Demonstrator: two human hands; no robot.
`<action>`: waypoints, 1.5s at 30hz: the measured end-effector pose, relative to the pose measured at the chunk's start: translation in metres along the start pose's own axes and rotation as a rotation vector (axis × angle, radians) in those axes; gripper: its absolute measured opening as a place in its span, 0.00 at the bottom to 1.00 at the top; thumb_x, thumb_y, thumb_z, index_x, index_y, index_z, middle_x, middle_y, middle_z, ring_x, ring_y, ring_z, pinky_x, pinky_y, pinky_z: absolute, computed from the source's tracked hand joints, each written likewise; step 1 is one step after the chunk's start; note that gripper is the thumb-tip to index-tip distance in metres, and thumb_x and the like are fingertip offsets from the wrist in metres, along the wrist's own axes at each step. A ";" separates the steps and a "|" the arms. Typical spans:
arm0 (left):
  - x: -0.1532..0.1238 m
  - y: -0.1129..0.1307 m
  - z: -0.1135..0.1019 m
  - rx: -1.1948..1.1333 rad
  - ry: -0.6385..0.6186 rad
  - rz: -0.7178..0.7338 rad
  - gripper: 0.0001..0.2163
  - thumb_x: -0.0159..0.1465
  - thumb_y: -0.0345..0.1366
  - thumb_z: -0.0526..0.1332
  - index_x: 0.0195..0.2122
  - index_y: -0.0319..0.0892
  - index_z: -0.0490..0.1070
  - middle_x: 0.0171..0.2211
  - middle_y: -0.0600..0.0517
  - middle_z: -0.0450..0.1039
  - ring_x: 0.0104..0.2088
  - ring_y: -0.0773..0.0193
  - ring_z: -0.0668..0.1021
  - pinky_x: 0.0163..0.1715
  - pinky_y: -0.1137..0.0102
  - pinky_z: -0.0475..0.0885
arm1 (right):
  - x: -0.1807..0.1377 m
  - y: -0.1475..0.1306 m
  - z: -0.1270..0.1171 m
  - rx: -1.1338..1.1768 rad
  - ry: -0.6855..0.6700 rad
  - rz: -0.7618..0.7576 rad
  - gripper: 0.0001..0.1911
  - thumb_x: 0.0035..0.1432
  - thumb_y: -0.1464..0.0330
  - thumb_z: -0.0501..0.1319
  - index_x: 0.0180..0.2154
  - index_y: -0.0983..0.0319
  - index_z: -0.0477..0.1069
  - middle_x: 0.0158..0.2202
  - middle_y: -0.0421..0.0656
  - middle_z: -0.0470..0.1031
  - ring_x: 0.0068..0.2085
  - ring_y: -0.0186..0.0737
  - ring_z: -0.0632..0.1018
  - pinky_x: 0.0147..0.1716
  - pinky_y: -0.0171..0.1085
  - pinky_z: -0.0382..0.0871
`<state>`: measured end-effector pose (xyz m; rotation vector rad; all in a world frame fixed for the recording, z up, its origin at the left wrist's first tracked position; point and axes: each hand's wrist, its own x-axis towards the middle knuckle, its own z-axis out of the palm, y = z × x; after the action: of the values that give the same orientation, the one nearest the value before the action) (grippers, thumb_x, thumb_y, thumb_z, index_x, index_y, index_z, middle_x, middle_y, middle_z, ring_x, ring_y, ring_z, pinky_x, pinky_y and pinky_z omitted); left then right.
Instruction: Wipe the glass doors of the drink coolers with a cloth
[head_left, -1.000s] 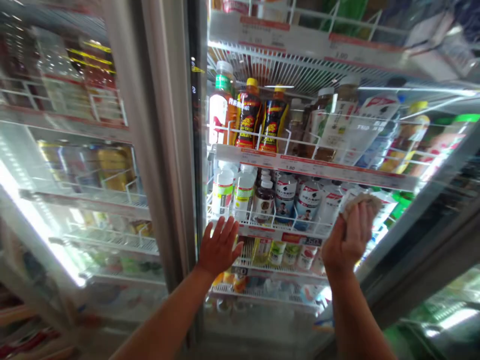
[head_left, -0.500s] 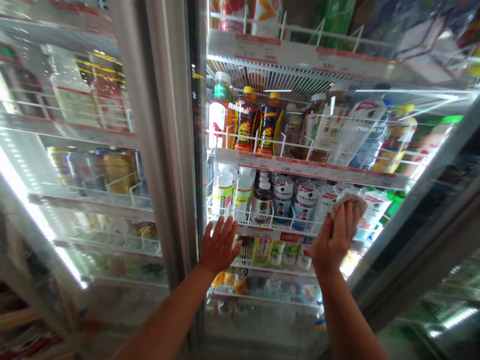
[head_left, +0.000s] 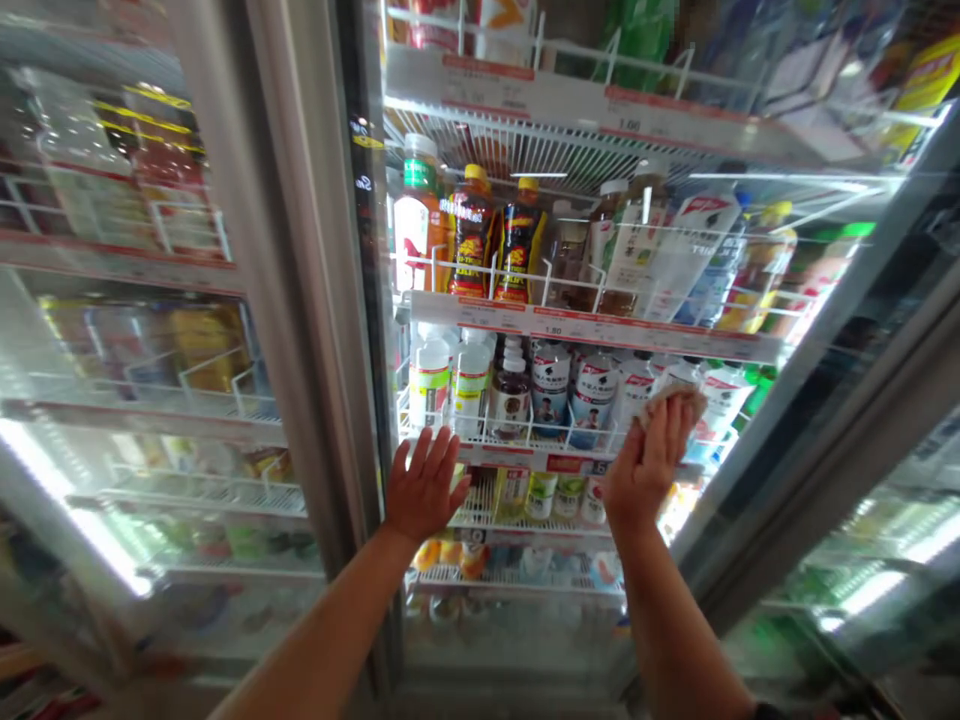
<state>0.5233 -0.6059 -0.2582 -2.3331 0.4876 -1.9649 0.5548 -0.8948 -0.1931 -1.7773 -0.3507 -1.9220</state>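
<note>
My left hand lies with fingers spread against the glass door, near its left frame and in front of the middle shelves. In my right hand is a pale, crumpled cloth, pressed under the fingers near the door's right side. Through the glass, clear bottles with green-yellow labels appear just above my left hand. White-and-blue labelled bottles stand behind the glass, left of the cloth. The cloth and fingers hide part of that row.
Metal door frames run up on the left, with another lit cooler section beyond. A dark frame slants along the right. Wire-fronted shelves with price strips hold several drinks, including dark bottles with yellow caps.
The view has turned slightly right, so shelves and hands sit a little further left. Both hands keep nearly the same places over the shelves, the cloth still under my right hand.
</note>
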 end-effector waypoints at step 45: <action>0.000 0.002 0.002 -0.011 0.016 0.001 0.32 0.72 0.43 0.53 0.74 0.38 0.45 0.66 0.41 0.64 0.73 0.57 0.51 0.73 0.57 0.45 | -0.009 -0.074 0.018 0.081 -0.295 -0.291 0.34 0.66 0.78 0.52 0.70 0.56 0.54 0.62 0.44 0.74 0.69 0.44 0.65 0.68 0.50 0.59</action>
<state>0.5245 -0.6079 -0.2590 -2.3251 0.5010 -1.9871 0.5321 -0.8213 -0.1895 -2.0488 -0.8183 -1.7961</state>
